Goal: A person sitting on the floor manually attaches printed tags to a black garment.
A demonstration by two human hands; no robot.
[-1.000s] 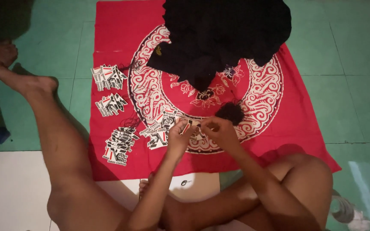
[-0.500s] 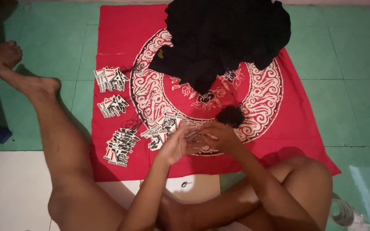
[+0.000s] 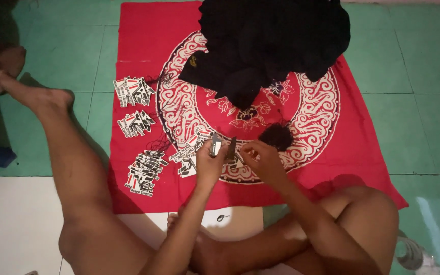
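The left hand (image 3: 211, 162) is closed on a small flat card tag printed in black, white and red (image 3: 215, 144), pinching it upright between thumb and fingers so that its face stays exposed for handling. The right hand (image 3: 262, 159) sits just beside it, fingers curled together on a thin dark piece (image 3: 232, 148) next to the tag; what that piece is cannot be told. Both hands hover low over a red woven cloth with a white circular scroll pattern (image 3: 362, 153), which is spread flat on the green tiled floor (image 3: 423, 102) as a work surface. Near the right hand lies a small tangled clump of black thread (image 3: 277, 135). Left of the hands, matching printed card tags (image 3: 146, 170) lie in loose fanned stacks, with two further stacks (image 3: 134, 91) set apart along the cloth's left edge, apparently sorted into batches within reach. A heap of soft black fabric (image 3: 276, 40), crumpled and matte, covers the far end of the cloth. The person's bare legs frame the working area.
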